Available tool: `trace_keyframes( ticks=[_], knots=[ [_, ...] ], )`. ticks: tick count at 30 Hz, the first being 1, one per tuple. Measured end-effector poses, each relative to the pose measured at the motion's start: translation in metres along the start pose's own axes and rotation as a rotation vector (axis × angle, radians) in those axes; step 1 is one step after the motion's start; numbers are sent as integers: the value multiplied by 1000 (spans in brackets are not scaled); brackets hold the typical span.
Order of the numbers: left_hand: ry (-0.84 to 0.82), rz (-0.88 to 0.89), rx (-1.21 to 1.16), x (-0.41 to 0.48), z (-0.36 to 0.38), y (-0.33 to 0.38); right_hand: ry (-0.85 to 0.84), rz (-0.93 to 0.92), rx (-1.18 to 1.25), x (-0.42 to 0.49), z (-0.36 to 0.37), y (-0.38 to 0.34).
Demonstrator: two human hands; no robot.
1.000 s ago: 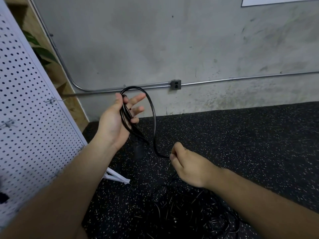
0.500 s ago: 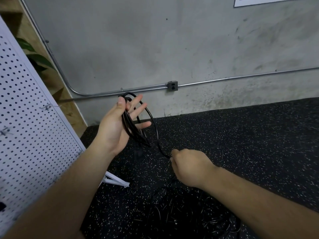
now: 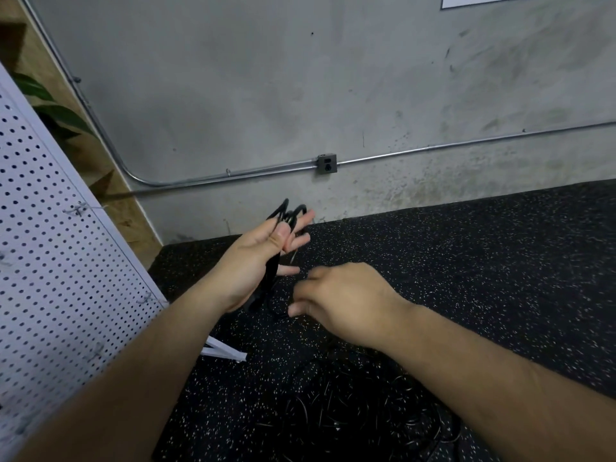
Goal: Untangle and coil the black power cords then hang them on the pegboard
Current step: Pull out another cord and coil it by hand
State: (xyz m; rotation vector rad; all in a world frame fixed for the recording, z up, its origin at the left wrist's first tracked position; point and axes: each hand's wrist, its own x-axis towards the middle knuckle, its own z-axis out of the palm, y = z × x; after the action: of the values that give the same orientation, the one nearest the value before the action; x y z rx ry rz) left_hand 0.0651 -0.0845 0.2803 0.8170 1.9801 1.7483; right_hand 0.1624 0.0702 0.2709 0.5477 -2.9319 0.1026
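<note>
Gripped in the left hand (image 3: 256,261), a black power cord (image 3: 287,213) lies in several loops across the palm, the thumb pressing the strands while the fingers stay spread; the loop tops stand up past the fingertips and the lower ends hang below the heel of the hand. Beside it, the right hand (image 3: 346,301) is blurred, knuckles up and fingers curled; whether it pinches a strand cannot be told. A thin stretch of cord shows between the two hands. Below the right forearm, a tangled pile of black cords (image 3: 350,415) lies on the speckled rubber floor (image 3: 483,261). The white pegboard (image 3: 50,261) leans at the left edge, carrying small metal hooks (image 3: 78,208). Behind, a concrete wall (image 3: 300,78) bears a metal conduit (image 3: 233,176) leading to an outlet box (image 3: 326,164).
</note>
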Motion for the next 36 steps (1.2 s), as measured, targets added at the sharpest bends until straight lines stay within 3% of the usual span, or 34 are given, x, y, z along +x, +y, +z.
trace_keyframes(
  ticks=[5, 8, 10, 13, 17, 19, 22, 27, 31, 33, 36],
  knots=[
    [-108, -23, 21, -6, 16, 0, 243, 208, -6, -1, -11, 6],
    [-120, 1, 87, -5, 25, -4, 270, 395, 25, -3, -24, 14],
    [-121, -31, -27, -3, 28, -6, 308, 352, 160, -6, -27, 21],
    [-124, -126, -378, -1, 26, 0, 394, 191, 401, -12, -27, 40],
    [-102, -132, -676, 2, 9, 11, 316, 293, 738, -27, -21, 66],
    [-94, -140, -687, 1, 5, 11, 287, 381, 902, -30, -12, 65],
    [-132, -159, -592, 0, 8, 3, 397, 415, 1036, -29, -7, 60],
    [-238, -180, -436, -3, 24, -3, 440, 304, 698, -23, -12, 56],
    [-239, -224, -468, -3, 33, -6, 517, 191, 567, -13, -10, 43],
    [-196, -207, -545, 0, 30, -5, 568, 252, 711, -10, -9, 41],
    [-110, -199, -663, 3, 21, -1, 441, 360, 1139, -16, -8, 50]
  ],
)
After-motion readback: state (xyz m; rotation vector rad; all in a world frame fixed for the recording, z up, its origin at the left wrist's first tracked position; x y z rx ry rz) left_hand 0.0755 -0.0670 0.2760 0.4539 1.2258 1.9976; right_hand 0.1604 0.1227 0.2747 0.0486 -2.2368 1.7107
